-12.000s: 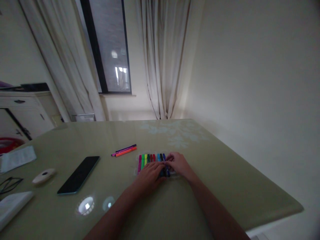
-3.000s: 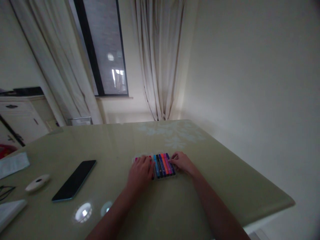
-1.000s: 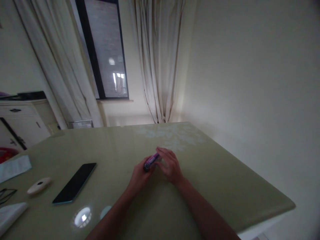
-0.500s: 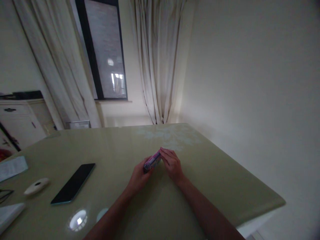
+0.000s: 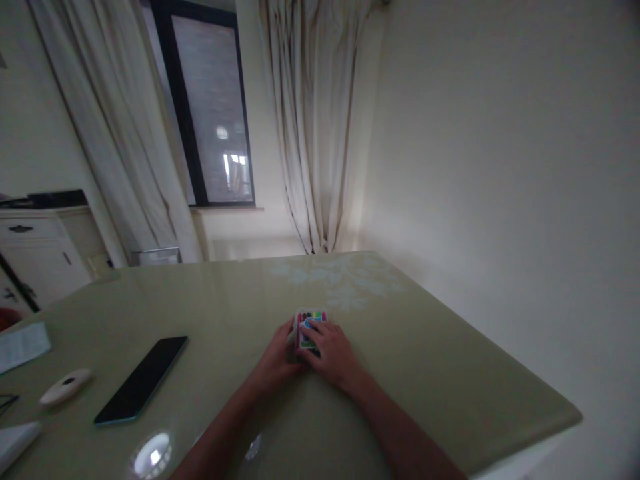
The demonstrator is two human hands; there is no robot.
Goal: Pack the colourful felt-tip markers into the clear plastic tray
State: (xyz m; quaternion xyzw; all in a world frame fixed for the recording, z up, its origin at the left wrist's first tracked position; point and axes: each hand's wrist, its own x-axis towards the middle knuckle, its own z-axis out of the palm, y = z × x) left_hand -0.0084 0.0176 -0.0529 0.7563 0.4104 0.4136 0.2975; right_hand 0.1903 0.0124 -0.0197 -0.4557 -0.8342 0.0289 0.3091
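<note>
Left hand (image 5: 277,355) and right hand (image 5: 334,350) bare, slim fingers (image 5: 319,328). Left forearm (image 5: 227,420) and right forearm (image 5: 390,413) also bare, tapering to narrow wrists (image 5: 354,379). Finer detail's too small for me to make out.

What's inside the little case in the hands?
Coloured markers: pink, yellow and green ones show at the far end. The right hand and a label hide most of the rest.

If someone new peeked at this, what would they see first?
Probably the colorful marker case below the picture's middle, with the left grip at its left edge and the right grip across its front. Next, perhaps, the black phone on the table, off left, then the dark-framed window behind.
</note>
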